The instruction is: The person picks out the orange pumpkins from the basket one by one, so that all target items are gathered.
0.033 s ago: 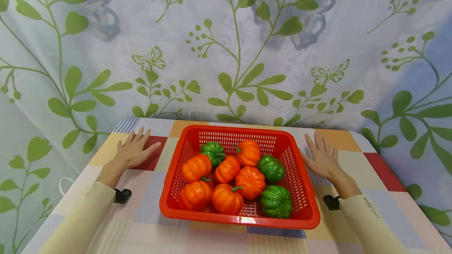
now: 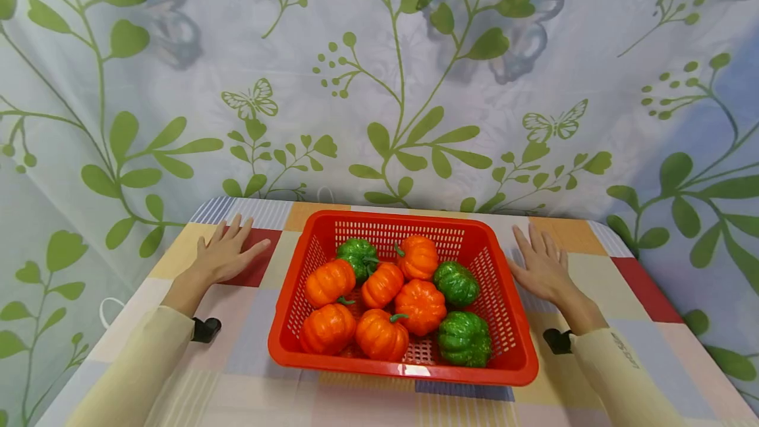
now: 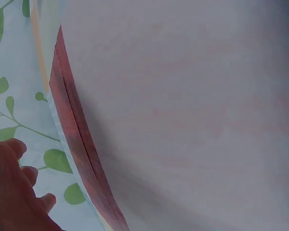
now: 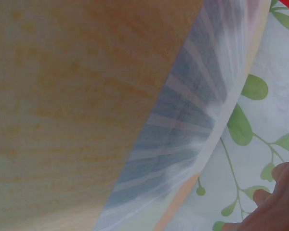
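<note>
A red plastic basket (image 2: 400, 369) with slotted walls stands mid-table between my hands. Inside lie several small orange pumpkins (image 2: 420, 307) and three glossy green ones (image 2: 464, 339), some with green stems. My left hand (image 2: 222, 259) rests palm down on the tablecloth, left of the basket, fingers straight and spread, holding nothing. To the basket's right, my right hand (image 2: 542, 270) lies the same way, its thumb close beside the rim. Both wrist views catch only part of each hand at a lower corner, over the cloth.
A patchwork-patterned tablecloth (image 2: 249, 397) covers the table. Behind it hangs a pale curtain (image 2: 308, 111) printed with green leaves and butterflies. Each wrist carries a small black device, such as the left one (image 2: 206, 330), below the sleeve cuff.
</note>
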Action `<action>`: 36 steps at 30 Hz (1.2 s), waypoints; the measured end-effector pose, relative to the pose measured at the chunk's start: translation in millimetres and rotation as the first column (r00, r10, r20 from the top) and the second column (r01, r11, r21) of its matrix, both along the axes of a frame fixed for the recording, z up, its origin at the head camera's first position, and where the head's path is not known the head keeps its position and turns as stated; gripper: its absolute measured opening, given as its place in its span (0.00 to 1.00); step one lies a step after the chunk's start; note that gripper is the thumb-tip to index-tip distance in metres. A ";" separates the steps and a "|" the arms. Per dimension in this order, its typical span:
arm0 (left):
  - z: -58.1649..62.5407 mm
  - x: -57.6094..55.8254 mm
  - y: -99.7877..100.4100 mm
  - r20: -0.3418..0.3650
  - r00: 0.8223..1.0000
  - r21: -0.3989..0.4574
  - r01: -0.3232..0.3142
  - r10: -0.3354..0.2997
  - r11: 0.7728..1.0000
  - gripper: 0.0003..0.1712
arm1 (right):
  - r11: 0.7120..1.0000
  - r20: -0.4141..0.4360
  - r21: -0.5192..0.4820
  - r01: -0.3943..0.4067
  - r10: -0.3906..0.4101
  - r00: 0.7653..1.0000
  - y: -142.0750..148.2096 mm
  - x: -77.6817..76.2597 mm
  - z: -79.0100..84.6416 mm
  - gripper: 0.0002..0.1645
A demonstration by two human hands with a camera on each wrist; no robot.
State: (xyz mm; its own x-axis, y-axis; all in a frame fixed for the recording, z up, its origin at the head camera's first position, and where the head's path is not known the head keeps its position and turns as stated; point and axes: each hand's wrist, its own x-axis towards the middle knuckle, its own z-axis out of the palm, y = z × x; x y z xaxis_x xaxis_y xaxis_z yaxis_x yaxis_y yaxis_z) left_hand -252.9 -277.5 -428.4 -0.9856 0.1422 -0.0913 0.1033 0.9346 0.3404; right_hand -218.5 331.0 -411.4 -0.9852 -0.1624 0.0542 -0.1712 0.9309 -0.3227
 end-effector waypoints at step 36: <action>18.7 8.3 16.7 -0.133 0.987 0.059 0.099 -0.090 0.993 0.48 | 0.990 -0.194 -0.088 -0.107 0.088 0.977 1.5 18.4 24.0 0.49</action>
